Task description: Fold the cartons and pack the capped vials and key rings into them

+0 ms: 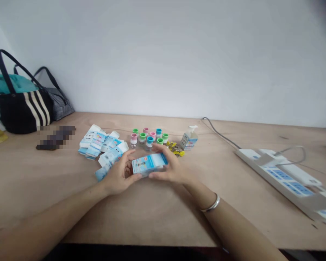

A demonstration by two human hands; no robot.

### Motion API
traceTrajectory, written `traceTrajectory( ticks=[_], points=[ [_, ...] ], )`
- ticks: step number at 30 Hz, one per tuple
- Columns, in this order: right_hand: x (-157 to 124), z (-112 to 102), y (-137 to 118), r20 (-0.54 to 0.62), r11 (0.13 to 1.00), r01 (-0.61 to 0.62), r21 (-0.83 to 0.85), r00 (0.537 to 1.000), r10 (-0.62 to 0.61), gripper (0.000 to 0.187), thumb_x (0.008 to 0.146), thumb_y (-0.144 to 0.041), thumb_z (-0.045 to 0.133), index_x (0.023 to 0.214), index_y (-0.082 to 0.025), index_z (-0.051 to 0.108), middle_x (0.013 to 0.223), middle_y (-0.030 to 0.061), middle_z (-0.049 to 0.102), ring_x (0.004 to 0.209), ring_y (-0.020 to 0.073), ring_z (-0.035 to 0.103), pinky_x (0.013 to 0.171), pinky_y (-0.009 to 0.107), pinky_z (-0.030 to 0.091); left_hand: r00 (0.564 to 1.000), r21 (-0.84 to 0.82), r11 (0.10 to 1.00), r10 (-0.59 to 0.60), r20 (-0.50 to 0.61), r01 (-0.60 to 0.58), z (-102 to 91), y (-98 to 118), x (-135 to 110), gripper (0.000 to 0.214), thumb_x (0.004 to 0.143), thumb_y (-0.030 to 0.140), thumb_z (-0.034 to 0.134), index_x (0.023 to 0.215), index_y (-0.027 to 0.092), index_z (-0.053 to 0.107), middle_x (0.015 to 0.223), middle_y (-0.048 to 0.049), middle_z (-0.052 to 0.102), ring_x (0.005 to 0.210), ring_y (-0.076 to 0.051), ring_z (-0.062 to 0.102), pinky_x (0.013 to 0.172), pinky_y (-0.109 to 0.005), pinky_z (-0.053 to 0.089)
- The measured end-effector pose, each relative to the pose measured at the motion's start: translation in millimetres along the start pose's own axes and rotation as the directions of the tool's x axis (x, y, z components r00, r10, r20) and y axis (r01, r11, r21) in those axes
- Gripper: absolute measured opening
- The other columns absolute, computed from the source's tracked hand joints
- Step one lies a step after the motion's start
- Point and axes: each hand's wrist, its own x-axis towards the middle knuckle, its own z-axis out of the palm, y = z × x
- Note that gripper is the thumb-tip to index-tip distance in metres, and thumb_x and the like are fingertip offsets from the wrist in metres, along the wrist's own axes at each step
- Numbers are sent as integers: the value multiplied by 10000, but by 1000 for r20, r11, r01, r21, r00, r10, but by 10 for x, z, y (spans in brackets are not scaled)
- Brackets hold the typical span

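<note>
Both hands hold a small blue-and-white carton (pixel 149 164) just above the table, lying on its side. My right hand (pixel 174 168) wraps its right end, fingers over the far edge and thumb at the near edge. At its left end, my left hand (pixel 122 174) has curled fingers and its thumb against the lower corner. Behind the carton stand several small clear bottles (pixel 149 144) with pink, green and blue tops. Yellow-and-metal small pieces (pixel 175 148) lie to their right, their kind unclear. A carton with raised flaps (pixel 189 140) stands beyond them.
Flattened cartons (pixel 93 143) lie in a pile left of the bottles. A white power strip (pixel 282 181) with plugs and a grey cable (pixel 222 132) occupies the right side. At the back left are a striped black bag (pixel 24 112), a grey bag (pixel 59 103) and a blurred-out dark object (pixel 57 137).
</note>
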Motion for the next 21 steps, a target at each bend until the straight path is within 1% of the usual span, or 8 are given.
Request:
traceTrajectory(
  ticks=[3,6,9,11,14,16,19,21],
  points=[
    [-6,-11,60,-68,978,-150,144,985,161,978,572,-461,820,1382,-254,311,1290,136,488,1074,249,554,851,380,492,998,-44,999,15,-65,-17,-18,-15,25,685,785,279,637,1340,252,237,1244,-111,497,949,-179,619,806,-345,528],
    [-2,60,28,73,914,-286,287,958,277,803,598,-482,793,1269,-227,435,1202,113,560,939,215,611,750,339,526,998,-7,999,51,-45,-52,-20,9,19,665,805,298,612,1347,246,231,1254,-113,512,945,-174,622,810,-343,527],
    [25,67,-71,205,865,-340,370,937,281,552,643,-476,757,1065,-180,560,1069,84,641,909,218,629,760,344,532,992,243,963,125,-4,-120,-57,80,6,670,796,356,620,1358,232,279,1217,-113,557,921,-197,615,799,-363,519],
    [49,-54,-121,229,872,-348,344,932,282,483,643,-450,756,998,-172,581,1001,68,667,888,217,636,775,350,529,974,512,838,225,-12,-187,-130,121,13,639,762,401,648,1317,220,389,1226,-119,554,1028,-259,571,877,-417,476],
    [57,-414,-120,324,905,-391,165,889,325,395,647,-414,745,930,-182,597,873,37,682,815,211,647,720,333,535,943,805,573,330,-53,-155,-287,104,46,520,743,412,652,1209,214,531,1266,-133,523,1184,-354,458,985,-509,367],
    [33,-692,-86,296,897,-439,-55,851,434,376,634,-404,742,909,-187,608,816,35,686,739,209,651,626,309,531,941,889,453,322,-100,-61,-377,37,64,474,741,379,646,1177,214,561,1282,-147,505,1193,-382,442,971,-534,357],
    [-28,-1035,-33,71,678,-625,-387,713,698,303,641,-426,707,788,-181,604,631,38,663,544,192,619,472,284,471,958,934,358,260,-121,21,-449,-74,67,479,731,349,643,1181,211,553,1310,-164,470,1163,-391,468,913,-519,399],
    [-67,-1188,6,-114,523,-681,-512,658,745,295,627,-444,697,712,-184,586,562,44,641,499,192,601,442,280,435,968,941,338,226,-106,24,-460,-112,59,484,731,343,636,1187,209,544,1326,-168,453,1122,-385,501,866,-494,430]
  ],
)
